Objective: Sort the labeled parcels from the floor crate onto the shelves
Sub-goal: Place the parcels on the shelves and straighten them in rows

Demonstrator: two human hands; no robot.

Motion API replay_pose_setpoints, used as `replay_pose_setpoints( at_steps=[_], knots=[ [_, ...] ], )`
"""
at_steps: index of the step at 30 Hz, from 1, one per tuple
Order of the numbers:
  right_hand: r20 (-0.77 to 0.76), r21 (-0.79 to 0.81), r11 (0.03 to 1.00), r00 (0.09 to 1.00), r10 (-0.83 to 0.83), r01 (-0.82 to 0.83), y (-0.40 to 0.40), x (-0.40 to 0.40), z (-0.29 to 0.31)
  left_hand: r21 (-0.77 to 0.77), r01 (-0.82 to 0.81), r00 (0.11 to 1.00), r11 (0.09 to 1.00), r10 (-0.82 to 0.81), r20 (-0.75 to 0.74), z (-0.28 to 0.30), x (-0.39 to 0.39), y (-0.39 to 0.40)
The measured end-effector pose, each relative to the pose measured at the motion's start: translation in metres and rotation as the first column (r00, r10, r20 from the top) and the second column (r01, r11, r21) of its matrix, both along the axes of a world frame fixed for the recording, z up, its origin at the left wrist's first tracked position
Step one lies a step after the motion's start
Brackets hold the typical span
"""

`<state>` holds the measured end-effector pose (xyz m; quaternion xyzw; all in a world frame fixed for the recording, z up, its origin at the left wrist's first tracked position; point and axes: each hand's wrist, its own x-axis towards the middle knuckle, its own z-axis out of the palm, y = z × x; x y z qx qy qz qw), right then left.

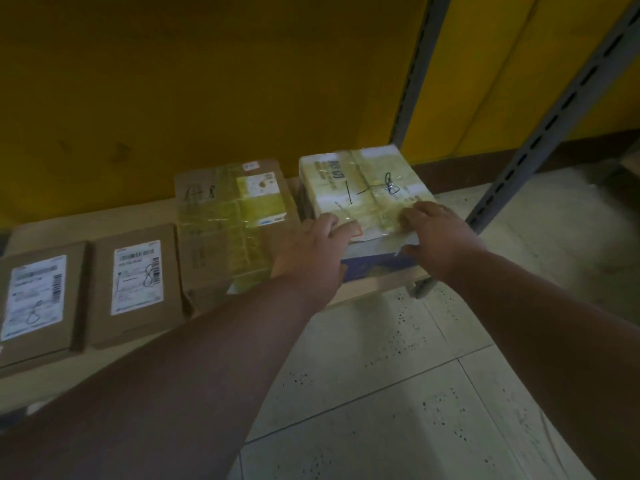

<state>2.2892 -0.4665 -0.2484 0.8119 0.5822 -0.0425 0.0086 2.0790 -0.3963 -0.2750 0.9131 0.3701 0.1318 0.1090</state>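
Observation:
A white taped parcel point(363, 181) marked "1-8" sits at the right end of a low shelf point(377, 289). My left hand point(311, 251) holds its near left corner, fingers on top and thumb down the front. My right hand point(436, 233) holds its near right corner the same way. To its left lies a brown taped parcel point(232, 220) also marked "1-8". Further left are two flat brown parcels with white labels: one point(135, 282) in the middle left and one point(38, 303) at the left edge.
Grey slotted shelf uprights point(550, 123) rise at the right, one point(415, 71) further back. A yellow wall point(207, 81) stands behind the shelf. Pale speckled floor tiles point(398, 393) lie below and to the right. The floor crate is out of view.

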Motion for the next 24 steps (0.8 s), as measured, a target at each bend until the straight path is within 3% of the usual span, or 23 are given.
replay_pose_setpoints(
  at_steps=[4,11,21,24],
  knots=[
    [0.007,0.109,0.992,0.998,0.06,-0.06,0.009,0.016,-0.008,0.041,-0.02,0.999,0.999,0.019,0.033,-0.001,0.009,0.011],
    [0.001,0.13,0.988,0.997,0.08,-0.08,0.013,0.019,-0.012,0.054,-0.051,0.992,0.997,0.045,0.116,-0.01,0.009,0.011],
    [-0.008,0.077,0.996,0.999,0.053,-0.052,0.012,0.017,-0.006,0.011,-0.073,0.996,0.997,0.074,-0.054,0.005,0.019,0.015],
    [-0.012,0.092,0.995,0.999,0.043,-0.042,0.006,0.01,0.0,0.021,-0.082,0.997,0.996,0.083,-0.011,0.005,0.014,0.01]
  ],
)
